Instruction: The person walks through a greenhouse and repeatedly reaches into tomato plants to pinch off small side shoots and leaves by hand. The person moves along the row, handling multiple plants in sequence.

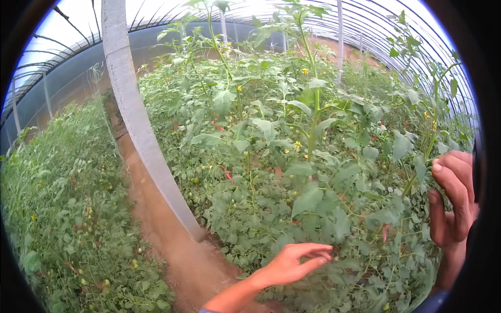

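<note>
My left hand (299,261) reaches in from the bottom with its fingers stretched out and the thumb a little apart. Nothing shows in it, and its fingertips are close to the leaves of a tomato plant (309,201). At the right edge my right hand (456,199) is raised with bent fingers and a gap between the thumb and the fingertips. Those fingertips are beside a tall tomato stem (431,141); whether they touch it I cannot tell. Another thick green stem (313,133) rises in front of me, bearing broad leaves and a yellow flower (298,144).
A leaning concrete post (137,105) stands at the left of the near plants. A bare soil path (156,203) runs past it, with another tomato row (78,203) beyond. Red ties (228,176) and green tomatoes (135,263) show among the foliage. Curved greenhouse ribs (395,31) arch overhead.
</note>
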A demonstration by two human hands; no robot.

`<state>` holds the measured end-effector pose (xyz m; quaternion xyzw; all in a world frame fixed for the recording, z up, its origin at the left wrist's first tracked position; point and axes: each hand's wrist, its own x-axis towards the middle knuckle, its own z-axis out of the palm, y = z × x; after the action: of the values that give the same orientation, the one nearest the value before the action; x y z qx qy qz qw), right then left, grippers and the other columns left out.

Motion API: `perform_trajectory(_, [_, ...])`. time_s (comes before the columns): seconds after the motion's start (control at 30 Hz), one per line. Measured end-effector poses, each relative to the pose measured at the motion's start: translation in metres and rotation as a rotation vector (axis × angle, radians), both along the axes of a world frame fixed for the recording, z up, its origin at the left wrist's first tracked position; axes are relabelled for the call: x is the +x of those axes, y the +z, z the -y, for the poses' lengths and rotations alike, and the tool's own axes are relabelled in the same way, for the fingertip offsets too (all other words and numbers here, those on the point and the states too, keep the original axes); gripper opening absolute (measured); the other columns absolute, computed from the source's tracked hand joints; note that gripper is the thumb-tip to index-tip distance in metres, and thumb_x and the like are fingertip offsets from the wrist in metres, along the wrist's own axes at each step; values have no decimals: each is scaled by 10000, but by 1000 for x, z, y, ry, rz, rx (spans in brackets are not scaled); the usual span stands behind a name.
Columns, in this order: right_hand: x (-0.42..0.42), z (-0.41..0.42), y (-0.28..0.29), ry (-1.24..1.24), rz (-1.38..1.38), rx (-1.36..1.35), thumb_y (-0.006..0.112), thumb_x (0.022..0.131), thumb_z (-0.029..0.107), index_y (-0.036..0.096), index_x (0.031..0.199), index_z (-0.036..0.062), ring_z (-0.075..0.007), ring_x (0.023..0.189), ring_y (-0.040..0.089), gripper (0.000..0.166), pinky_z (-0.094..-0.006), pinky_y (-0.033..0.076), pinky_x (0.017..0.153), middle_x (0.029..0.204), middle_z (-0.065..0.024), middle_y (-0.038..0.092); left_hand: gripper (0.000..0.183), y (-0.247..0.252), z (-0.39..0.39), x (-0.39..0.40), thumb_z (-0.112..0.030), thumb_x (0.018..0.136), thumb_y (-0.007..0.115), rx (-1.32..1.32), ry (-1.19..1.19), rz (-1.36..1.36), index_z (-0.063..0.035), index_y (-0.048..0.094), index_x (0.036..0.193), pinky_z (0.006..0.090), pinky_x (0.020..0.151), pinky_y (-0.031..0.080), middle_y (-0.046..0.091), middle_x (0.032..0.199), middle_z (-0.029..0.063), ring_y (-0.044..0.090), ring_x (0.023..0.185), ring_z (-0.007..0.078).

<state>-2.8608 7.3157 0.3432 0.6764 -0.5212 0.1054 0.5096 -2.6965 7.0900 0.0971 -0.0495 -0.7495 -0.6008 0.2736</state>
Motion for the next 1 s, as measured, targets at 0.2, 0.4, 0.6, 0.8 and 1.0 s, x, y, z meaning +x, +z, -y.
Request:
perform_trajectory(0.2, [38,214,31,368,216,-211,689,906,-3,689,1097,-1,-221,819,669,191,-327,526,698,937,-116,691,302,-38,121,95,-155,1050,584,267,435,-14,49,627,1269,322,865,572,733,1051,129,690,948,172])
perform_trajectory(0.4, [23,366,57,516,684,-155,588,1044,198,690,1225,34,-144,946,690,265,-296,560,793,1073,-77,737,354,31,233,118,-235,1073,543,83,669,-102,59,624,1254,318,830,575,729,995,125,684,888,163])
perform_trajectory(0.6, [22,486,98,566,815,-153,594,1032,262,643,1304,-8,-184,943,709,386,-316,576,838,1122,-140,737,371,91,361,74,-223,1083,504,-150,732,-167,72,577,1295,343,866,585,691,1143,170,679,977,195])
perform_trajectory(0.8, [7,573,140,544,935,-135,668,961,351,605,1355,-29,-220,942,720,551,-356,535,908,1230,-192,695,380,176,453,-10,-162,1043,573,-85,669,-454,120,525,1293,355,945,552,658,1176,173,635,1125,230])
perform_trajectory(1.0, [19,643,202,571,1053,-52,829,810,403,425,1445,-144,-266,1070,669,930,-362,555,877,1267,-234,660,441,220,540,-85,-249,940,731,-199,758,-397,65,568,1203,337,851,490,651,1108,139,610,1040,185])
